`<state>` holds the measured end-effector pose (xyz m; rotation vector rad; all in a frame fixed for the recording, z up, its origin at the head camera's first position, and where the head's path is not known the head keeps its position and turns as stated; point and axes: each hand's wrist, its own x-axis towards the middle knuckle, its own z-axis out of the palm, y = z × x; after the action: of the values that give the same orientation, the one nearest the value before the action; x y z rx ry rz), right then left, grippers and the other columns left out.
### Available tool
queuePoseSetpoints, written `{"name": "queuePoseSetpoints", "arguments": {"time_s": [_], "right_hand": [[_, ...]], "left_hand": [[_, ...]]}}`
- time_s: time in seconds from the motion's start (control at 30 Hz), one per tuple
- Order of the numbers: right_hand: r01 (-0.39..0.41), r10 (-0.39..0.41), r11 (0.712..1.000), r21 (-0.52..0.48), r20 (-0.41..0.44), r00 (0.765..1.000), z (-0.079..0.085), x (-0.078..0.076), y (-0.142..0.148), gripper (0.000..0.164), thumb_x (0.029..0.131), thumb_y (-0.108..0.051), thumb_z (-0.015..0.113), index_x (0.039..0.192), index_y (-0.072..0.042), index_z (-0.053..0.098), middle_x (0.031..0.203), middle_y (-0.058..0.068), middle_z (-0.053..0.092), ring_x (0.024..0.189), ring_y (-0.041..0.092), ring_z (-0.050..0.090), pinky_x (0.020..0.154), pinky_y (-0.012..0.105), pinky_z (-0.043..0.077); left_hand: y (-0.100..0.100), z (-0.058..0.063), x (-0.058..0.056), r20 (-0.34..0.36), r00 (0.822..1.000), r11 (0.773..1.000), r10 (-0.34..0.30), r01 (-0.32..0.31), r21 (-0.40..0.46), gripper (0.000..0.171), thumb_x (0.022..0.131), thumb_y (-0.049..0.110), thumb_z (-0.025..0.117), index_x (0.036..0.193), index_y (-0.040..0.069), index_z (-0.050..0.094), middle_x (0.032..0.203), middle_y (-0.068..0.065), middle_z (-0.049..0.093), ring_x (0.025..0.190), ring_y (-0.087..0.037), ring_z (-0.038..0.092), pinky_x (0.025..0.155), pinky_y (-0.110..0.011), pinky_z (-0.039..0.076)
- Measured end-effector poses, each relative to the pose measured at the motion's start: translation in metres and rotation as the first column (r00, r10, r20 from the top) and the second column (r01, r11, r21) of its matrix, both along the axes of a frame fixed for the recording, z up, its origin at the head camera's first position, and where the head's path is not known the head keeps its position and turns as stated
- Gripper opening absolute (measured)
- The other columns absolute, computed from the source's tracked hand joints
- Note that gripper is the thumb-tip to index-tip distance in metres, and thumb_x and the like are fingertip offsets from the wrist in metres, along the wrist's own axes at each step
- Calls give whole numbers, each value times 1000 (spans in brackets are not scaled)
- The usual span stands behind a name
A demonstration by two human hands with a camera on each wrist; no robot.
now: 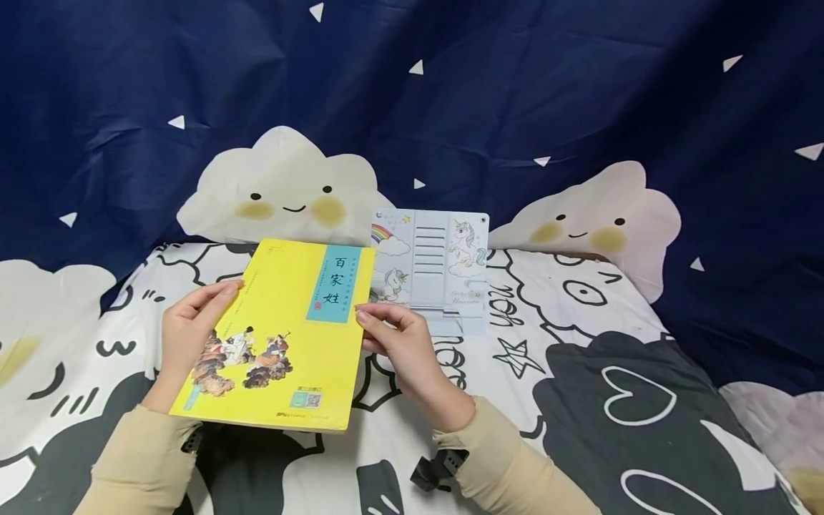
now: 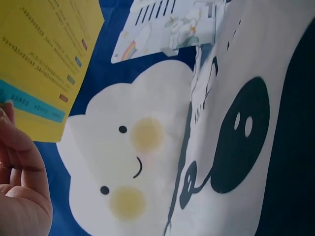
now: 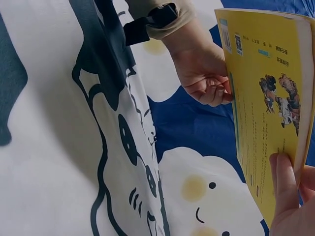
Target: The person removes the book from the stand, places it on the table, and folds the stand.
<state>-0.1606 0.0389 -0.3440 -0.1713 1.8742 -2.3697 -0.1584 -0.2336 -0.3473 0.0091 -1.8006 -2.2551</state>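
A yellow book (image 1: 290, 343) with a blue title panel and painted figures on its cover is held up, front cover facing me. My left hand (image 1: 191, 336) pinches its left edge, thumb on the cover. On the opposite edge my right hand (image 1: 412, 343) grips it between thumb and fingers. The left wrist view shows the left hand (image 2: 24, 182) at the book's printed back cover (image 2: 44, 49). In the right wrist view the right hand (image 3: 290, 196) holds the near edge. Behind the book stands a white book stand (image 1: 466, 268) with unicorn and rainbow prints, partly hidden by it.
The stand rests on a bed-like surface covered by a black-and-white cartoon cloth (image 1: 502, 400). A dark blue curtain (image 1: 450, 107) with smiling clouds and white triangles hangs behind. A black strapped device (image 1: 438, 468) sits at the right wrist.
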Motion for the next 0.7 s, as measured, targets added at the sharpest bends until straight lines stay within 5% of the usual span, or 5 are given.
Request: {"name": "queuePoseSetpoints", "arguments": {"time_s": [0.4,0.7], "right_hand": [[-32,31,999,7,40,999,-13,-3,-4,28,93,-5,66,117,11,66,102,7,72,71,7,71,71,22,60],[-30,28,999,28,58,998,-21,-7,-5,29,93,-7,67,117,10,67,103,8,72,71,7,71,71,21,60]], "left_hand": [[-11,-10,-3,-16,999,991,29,-31,-134,16,96,17,66,109,19,77,87,13,77,63,-3,69,52,-16,54],[-13,-12,-5,73,997,990,-5,15,-139,16,96,24,68,110,21,75,81,10,76,61,-6,69,50,-20,55]]}}
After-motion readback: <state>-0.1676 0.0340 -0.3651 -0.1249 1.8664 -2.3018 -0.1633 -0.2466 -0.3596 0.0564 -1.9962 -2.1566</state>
